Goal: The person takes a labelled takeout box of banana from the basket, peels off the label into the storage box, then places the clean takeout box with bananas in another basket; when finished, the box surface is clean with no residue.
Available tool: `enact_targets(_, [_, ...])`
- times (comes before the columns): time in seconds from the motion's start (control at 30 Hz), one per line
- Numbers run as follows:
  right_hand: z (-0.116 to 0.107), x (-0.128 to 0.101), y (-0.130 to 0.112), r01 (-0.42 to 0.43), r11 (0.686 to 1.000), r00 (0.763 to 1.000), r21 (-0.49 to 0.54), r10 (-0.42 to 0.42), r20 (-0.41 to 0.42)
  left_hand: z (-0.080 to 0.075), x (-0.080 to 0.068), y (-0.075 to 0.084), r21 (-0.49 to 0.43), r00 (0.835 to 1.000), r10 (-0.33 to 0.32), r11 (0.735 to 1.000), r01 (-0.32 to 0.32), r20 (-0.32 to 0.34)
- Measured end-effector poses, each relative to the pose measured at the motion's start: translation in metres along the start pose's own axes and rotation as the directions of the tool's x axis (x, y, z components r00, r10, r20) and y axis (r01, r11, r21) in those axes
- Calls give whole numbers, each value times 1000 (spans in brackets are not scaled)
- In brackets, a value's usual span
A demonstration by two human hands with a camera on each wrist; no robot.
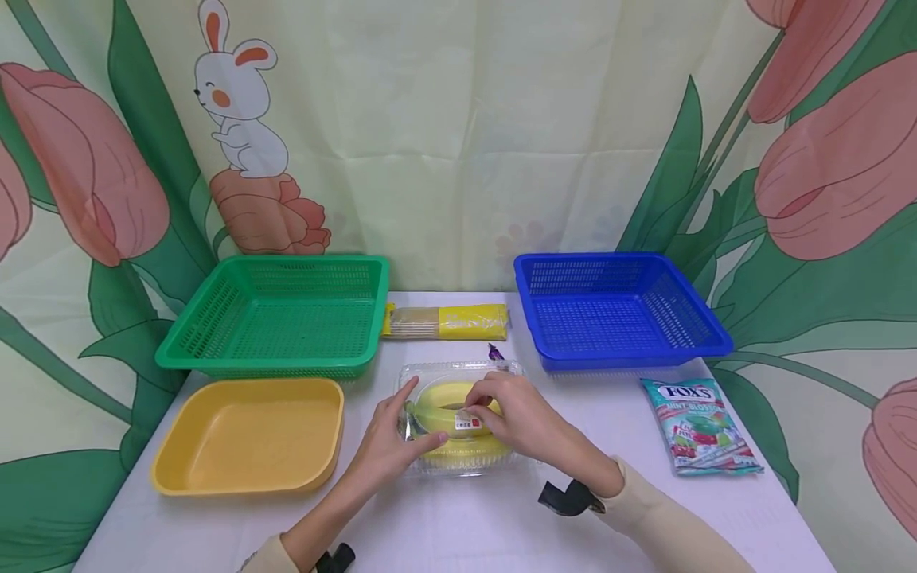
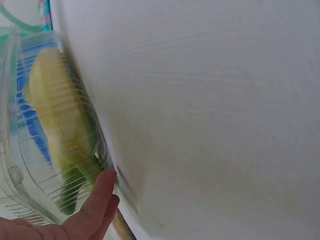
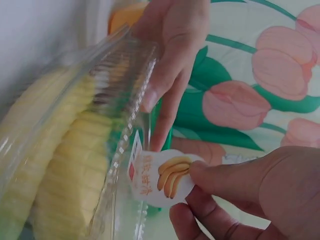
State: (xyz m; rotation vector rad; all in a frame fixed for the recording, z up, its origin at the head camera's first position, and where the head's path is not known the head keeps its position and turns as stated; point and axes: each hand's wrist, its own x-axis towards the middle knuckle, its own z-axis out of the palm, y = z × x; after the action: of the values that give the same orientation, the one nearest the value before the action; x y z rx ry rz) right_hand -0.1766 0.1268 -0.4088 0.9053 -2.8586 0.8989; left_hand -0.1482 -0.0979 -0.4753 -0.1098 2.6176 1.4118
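A clear plastic clamshell box (image 1: 458, 468) with bananas (image 1: 458, 458) inside sits at the middle of the table. My left hand (image 1: 397, 434) steadies its left side with fingers straight, the thumb lying over the lid; in the left wrist view, fingertips (image 2: 106, 180) touch the box's side near the green banana ends. Over the lid, my right hand (image 1: 512, 406) pinches a white sticker (image 3: 172, 175) printed with bananas between thumb and fingers. A small white label (image 1: 468, 420) with a red mark shows on the lid right beside the sticker.
A green basket (image 1: 272, 368) and a yellow tub (image 1: 247, 434) stand left. A blue basket (image 1: 630, 358) is back right, with a FOX'S candy bag (image 1: 702, 426) in front of it. Behind the box lie a yellow noodle-like pack (image 1: 473, 322) and a small purple wrapper (image 1: 495, 352).
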Motion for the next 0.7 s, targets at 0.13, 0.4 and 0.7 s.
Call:
enact_targets(0.13, [0,-3,0,-9,1000,1000,11,9,0,0,0,0,3,1000,-4,1000,4,2])
enact_targets(0.4, [0,-6,5,-51,996,998,72,53,-21,2,1,-1,-10,1000,24,1000,-24,-4])
enact_targets(0.7, [3,-4,19,-68,993,997,100,71,-24,2,0,-3,-40,999,38,998,-38,-3])
